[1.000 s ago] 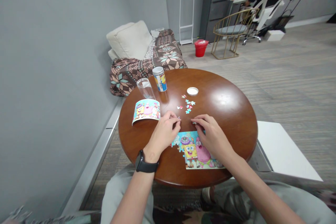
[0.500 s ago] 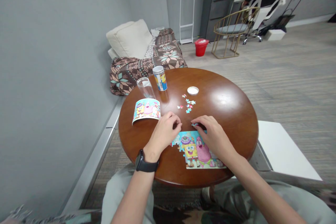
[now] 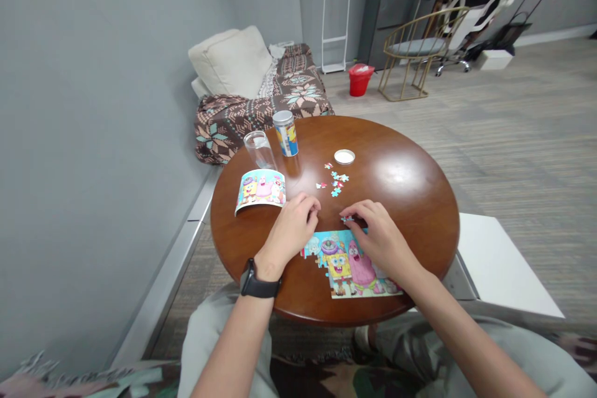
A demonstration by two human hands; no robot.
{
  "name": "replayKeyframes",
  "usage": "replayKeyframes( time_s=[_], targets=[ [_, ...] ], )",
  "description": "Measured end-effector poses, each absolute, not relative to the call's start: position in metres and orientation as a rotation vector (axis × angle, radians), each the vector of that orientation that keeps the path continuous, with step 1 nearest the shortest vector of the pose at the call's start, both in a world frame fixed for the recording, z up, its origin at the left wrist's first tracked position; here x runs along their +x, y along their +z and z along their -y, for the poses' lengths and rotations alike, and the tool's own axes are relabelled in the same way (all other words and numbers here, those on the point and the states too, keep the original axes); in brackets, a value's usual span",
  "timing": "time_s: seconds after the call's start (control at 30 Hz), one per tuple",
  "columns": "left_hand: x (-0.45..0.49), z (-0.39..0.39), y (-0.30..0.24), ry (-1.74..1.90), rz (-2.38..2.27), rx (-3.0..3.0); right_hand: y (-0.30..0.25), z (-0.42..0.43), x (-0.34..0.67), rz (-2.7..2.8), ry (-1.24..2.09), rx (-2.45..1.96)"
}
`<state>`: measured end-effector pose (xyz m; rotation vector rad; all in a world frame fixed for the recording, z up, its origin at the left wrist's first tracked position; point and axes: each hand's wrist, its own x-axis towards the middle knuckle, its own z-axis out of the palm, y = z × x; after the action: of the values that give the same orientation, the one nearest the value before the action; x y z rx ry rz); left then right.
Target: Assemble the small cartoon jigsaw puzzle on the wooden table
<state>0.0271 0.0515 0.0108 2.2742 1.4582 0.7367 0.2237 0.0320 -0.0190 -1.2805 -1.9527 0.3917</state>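
Just beyond the far edge of the puzzle (image 3: 339, 268), near the middle of the table (image 3: 424, 230), a piece (image 3: 347, 219) is pinched between thumb and fingers of the right hand (image 3: 379, 231), not set in. The left hand (image 3: 293, 222) is held curled at 9 o'clock, fingertips drawn close to the thumb; whether anything is gripped cannot be told. Compared with a second ago, nothing pale can be made out any longer at its fingertips, and more of the right hand's piece is exposed; the piecework is judged to rest with that hand. The puzzle is laid at 6 o'clock, its left edge ragged, its right part covered. Loose pieces (image 3: 344, 178) are scattered at 12, nearer than the lid (image 3: 344, 157). At 10, a curved card (image 3: 262, 188) is seen; toward 11, a glass (image 3: 259, 149) and tin (image 3: 286, 137).
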Motion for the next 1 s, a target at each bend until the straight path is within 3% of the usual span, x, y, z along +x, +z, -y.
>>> replayKeyframes(
  time_s=[1.0],
  targets=[
    [0.0237, -0.0544, 0.0048, 0.690, -1.583, 2.322, -0.0159, -0.0313, 0.2252, 1.868, 0.403, -1.390]
  ],
)
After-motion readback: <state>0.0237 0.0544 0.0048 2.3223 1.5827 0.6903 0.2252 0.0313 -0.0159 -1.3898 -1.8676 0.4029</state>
